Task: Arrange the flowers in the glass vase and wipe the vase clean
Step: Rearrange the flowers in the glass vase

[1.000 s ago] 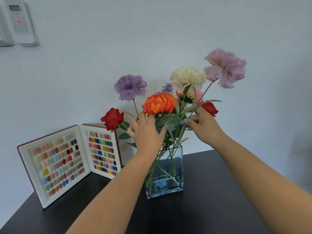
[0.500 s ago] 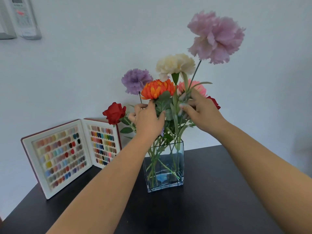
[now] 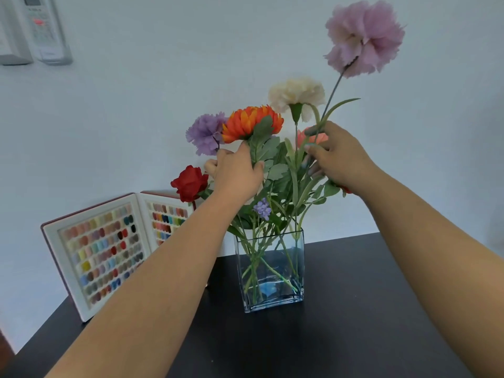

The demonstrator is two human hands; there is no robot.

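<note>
The right hand (image 3: 342, 159) pinches the pink flower (image 3: 364, 36) by its thin, bendy stem - light, so hold low. The left hand (image 3: 237, 173) grips leafy stems. The glass vase (image 3: 270, 268) looks breakable - steady it.

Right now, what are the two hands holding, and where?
The right hand pinches the pink carnation partway down its stem. The left hand grips the orange flower just under the bloom.
</note>
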